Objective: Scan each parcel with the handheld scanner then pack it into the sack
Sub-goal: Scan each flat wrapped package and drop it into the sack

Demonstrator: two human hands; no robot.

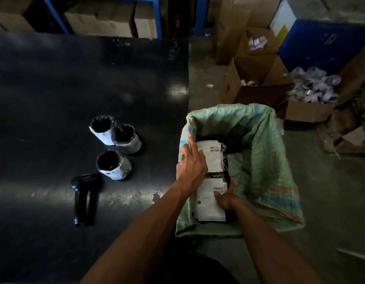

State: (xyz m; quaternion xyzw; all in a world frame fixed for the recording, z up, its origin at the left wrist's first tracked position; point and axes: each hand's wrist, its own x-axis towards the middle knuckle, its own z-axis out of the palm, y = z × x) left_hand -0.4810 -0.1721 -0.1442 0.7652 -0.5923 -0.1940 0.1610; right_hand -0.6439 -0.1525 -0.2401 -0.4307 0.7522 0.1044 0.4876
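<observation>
A green woven sack point(265, 152) stands open beside the black table point(75, 83). Inside it lie two black parcels with white barcode labels, one farther point(213, 158) and one nearer point(208, 203). My left hand point(190, 165) rests with spread fingers on the sack's left rim and the farther parcel. My right hand point(224, 198) grips the right edge of the nearer parcel inside the sack. Three round black parcels wrapped in white labels point(114, 146) stand on the table. The black handheld scanner point(84, 198) lies on the table in front of them, untouched.
Open cardboard boxes point(259, 78) with white paper scraps stand on the concrete floor beyond the sack. A blue bin point(320, 44) is at the far right. Blue shelving with cartons point(99, 19) runs behind the table.
</observation>
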